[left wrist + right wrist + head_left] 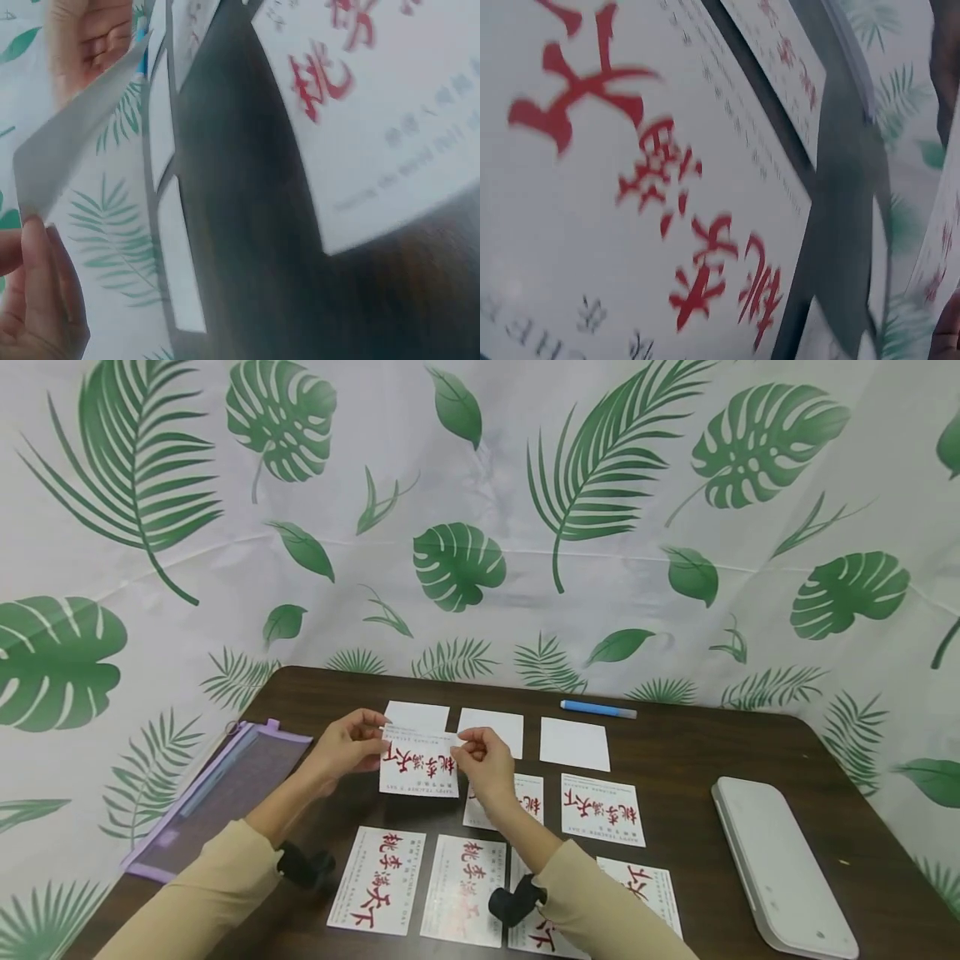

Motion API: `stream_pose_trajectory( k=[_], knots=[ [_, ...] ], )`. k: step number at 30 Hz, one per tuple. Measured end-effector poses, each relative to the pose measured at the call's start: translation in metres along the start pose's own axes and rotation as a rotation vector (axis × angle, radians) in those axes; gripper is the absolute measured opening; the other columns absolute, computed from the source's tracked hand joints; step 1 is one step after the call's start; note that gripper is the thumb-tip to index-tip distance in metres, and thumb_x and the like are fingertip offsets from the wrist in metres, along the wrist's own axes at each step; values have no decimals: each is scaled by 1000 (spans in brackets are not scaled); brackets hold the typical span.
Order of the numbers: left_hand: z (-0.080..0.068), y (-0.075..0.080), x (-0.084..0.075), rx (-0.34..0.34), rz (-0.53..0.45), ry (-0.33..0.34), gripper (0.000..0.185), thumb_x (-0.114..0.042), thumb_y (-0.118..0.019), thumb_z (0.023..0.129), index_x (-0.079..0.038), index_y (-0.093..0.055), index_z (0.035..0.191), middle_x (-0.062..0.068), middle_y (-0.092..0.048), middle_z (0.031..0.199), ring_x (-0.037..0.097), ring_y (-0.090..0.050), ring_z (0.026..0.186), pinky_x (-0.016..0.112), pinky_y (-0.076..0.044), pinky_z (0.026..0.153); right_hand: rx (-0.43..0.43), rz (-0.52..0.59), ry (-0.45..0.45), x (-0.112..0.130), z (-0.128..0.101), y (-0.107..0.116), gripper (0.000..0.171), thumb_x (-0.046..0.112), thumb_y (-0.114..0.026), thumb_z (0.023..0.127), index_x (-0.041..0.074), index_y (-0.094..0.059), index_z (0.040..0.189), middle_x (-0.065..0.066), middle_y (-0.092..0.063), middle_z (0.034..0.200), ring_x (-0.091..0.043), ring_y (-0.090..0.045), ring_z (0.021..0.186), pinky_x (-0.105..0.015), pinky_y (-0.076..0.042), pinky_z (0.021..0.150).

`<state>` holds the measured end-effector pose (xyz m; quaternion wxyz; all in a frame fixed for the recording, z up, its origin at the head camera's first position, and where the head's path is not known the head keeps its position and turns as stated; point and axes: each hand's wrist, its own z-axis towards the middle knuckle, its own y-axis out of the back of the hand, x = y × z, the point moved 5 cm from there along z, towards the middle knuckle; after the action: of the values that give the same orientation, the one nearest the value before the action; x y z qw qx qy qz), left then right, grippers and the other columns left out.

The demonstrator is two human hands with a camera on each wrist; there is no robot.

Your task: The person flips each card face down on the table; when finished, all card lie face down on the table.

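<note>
Both hands hold up a white card with red and grey printed characters over the middle of the table. My left hand pinches its left edge between thumb and fingers. At the upper right corner, my right hand pinches it the same way. In the left wrist view the held card is seen nearly edge-on, with the left-hand fingers at its lower end. The right wrist view catches only part of the held card at its right border.
Behind the hands lie blank white cards in a row and a blue marker. Several printed cards lie nearer, including one to the right. A purple-edged mesh pouch is at left, a white case at right.
</note>
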<state>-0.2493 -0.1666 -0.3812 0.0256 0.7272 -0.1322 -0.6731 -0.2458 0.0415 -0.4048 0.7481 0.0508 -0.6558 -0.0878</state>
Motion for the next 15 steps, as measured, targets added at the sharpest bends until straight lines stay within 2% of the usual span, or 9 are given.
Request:
stream_pose_trajectory(
  k=[3, 5, 7, 11, 15],
  knots=[
    [-2, -6, -10, -11, -16, -42, 36, -1, -60, 87, 6, -46, 119, 8, -55, 91, 11, -57, 75, 25, -55, 63, 80, -108, 127, 20, -10, -14, 15, 5, -71, 81, 1, -66, 95, -8, -63, 81, -6, -51, 68, -15, -45, 61],
    [-3, -12, -16, -20, -24, -64, 34, -1, -59, 87, 6, -45, 117, 14, -56, 97, 12, -58, 77, 27, -56, 64, 138, -151, 189, 30, -17, -22, 16, 9, -73, 81, 3, -68, 95, -6, -64, 80, -5, -52, 68, -15, -46, 61],
    [-4, -18, -22, -28, -34, -80, 32, -1, -57, 87, 6, -46, 116, 20, -56, 103, 13, -59, 79, 29, -56, 65, 161, -173, 240, 38, -22, -27, 19, 11, -75, 79, 3, -68, 95, -5, -63, 78, -4, -52, 66, -15, -47, 60],
    [-7, -27, -33, -48, -68, -102, 28, 1, -54, 88, 5, -45, 114, 24, -56, 107, 15, -61, 79, 31, -57, 67, 135, -204, 330, 47, -27, -28, 24, 9, -78, 75, 2, -66, 95, -5, -62, 76, -4, -54, 64, -16, -48, 58],
    [-9, -31, -41, -61, -96, -129, 26, -1, -56, 88, 3, -46, 113, 21, -55, 108, 17, -62, 83, 38, -56, 72, 98, -231, 423, 55, -30, -24, 21, 1, -74, 77, 0, -66, 95, -7, -62, 76, -9, -57, 65, -16, -49, 58]
  ],
)
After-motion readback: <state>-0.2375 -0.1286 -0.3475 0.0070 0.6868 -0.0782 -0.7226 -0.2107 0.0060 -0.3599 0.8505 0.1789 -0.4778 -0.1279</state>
